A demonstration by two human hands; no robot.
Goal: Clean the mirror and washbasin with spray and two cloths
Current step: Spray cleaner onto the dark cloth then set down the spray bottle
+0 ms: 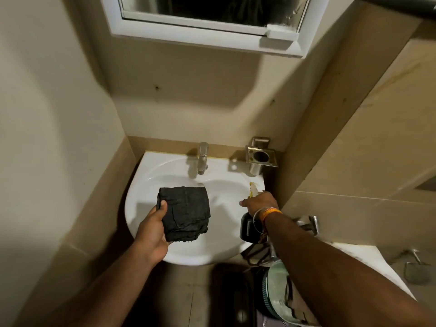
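The left hand (151, 228) grips a folded black cloth (185, 213), holding it above the bowl of the white washbasin (141, 185). A tap (203, 159) stands at the basin's back edge. The right hand (259, 204) is closed around a spray bottle (253, 188) over the basin's right rim. The mirror (212, 10) hangs on the wall above.
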